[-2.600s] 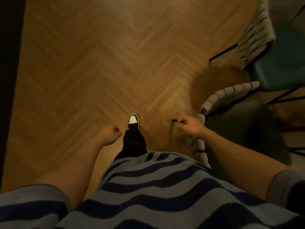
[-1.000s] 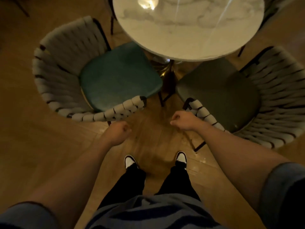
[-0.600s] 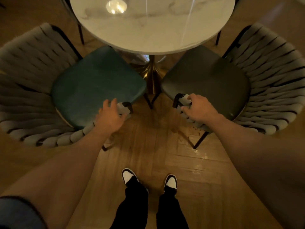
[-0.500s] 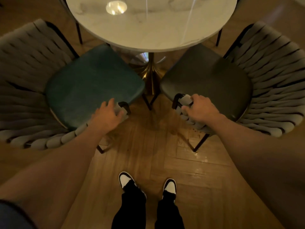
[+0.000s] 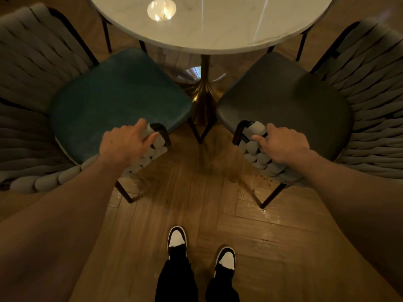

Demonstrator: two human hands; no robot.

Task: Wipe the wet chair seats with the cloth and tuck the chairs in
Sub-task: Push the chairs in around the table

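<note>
We stand between two chairs. Left hand (image 5: 125,141) clasps teal chair (image 5: 113,99) by arm end; right hand (image 5: 281,143) clasps grey chair (image 5: 290,101) likewise. Arm ends likely chosen as push handles. Both seats part under table (image 5: 218,29). No cloth in view.

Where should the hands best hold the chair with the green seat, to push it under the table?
Hold the woven armrest end of the green-seated chair, coming from above on the side nearest the person. It is padded, stands above the seat and faces the person, so a push goes toward the round table. The left hand already wraps it there.
</note>
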